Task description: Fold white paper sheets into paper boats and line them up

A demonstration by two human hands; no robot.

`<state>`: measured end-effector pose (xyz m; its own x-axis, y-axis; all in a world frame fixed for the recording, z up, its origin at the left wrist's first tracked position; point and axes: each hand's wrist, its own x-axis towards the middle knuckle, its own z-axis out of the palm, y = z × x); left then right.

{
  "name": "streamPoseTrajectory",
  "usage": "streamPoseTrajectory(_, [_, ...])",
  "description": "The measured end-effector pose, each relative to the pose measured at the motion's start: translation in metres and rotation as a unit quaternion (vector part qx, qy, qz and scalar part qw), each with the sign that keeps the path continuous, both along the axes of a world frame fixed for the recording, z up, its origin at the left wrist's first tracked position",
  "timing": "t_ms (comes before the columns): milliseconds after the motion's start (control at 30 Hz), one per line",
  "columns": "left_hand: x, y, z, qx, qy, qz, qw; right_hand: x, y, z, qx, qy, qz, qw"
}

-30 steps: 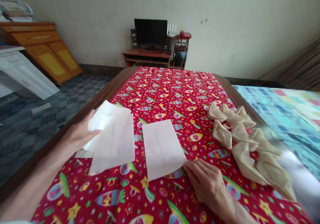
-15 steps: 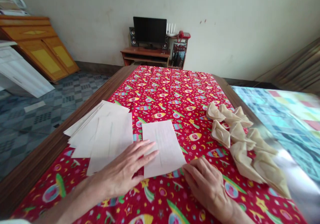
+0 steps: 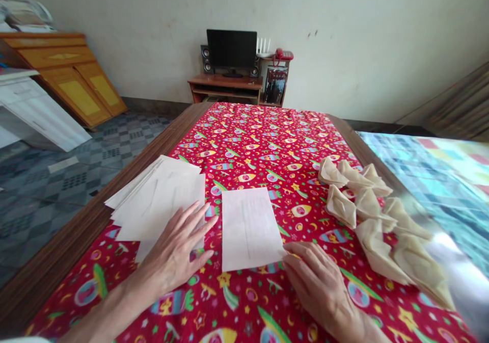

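A single sheet of paper (image 3: 250,231), off-white with faint lines down its middle, lies on the red patterned tablecloth (image 3: 244,144). My right hand (image 3: 317,284) has its fingers closed at the sheet's near right corner, where thumb and fingertips meet the paper. To the left, my left hand (image 3: 179,251) is open with fingers spread, over the near right part of a fanned stack of paper sheets (image 3: 153,190), apart from the single sheet. On the right side of the cloth stand several folded paper ingots (image 3: 369,203) in rough rows, cream-coloured and boat-shaped.
Brown wooden table edges (image 3: 148,154) border the cloth. A low surface with a blue checked cover (image 3: 416,175) stands to the right. Against the far wall are a desk with a monitor (image 3: 232,50), speakers and a red telephone (image 3: 280,55). A yellow wooden cabinet (image 3: 76,83) stands left.
My left hand has lifted off the single sheet and moved left to the stack. My right hand has stayed at the corner, which lies a little flatter. The view has shifted slightly.
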<state>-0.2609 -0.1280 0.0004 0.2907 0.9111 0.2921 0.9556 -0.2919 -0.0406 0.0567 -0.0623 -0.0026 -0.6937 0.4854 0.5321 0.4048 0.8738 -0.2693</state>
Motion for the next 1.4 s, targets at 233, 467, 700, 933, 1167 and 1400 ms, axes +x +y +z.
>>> streamPoseTrajectory(233, [-0.019, 0.001, -0.003, 0.080, -0.001, 0.050, 0.995, -0.003, 0.001, -0.004, -0.015, -0.007, 0.008, 1.000])
streamPoseTrajectory(467, [-0.006, -0.004, 0.008, 0.005, -0.044, -0.032, 0.999, -0.007, 0.000, 0.002, -0.006, 0.008, 0.007, 1.000])
streamPoseTrajectory(700, [0.050, 0.000, 0.020, -0.097, -0.093, -0.124, 0.983, -0.005, -0.001, 0.006, 0.025, 0.030, -0.011, 0.999])
streamPoseTrajectory(933, [0.062, 0.005, 0.026, -0.138, -0.151, -0.150, 0.967, 0.006, 0.004, 0.014, 0.061, 0.050, -0.058, 0.995])
streamPoseTrajectory(1167, [0.062, 0.016, -0.006, -0.062, -0.185, -0.172, 0.965, 0.013, -0.017, 0.006, 0.024, 0.020, -0.039, 0.999])
streamPoseTrajectory(1400, [0.054, 0.022, -0.012, -0.029, -0.233, -0.198, 0.952, 0.015, -0.004, 0.003, -0.043, -0.030, -0.052, 0.997])
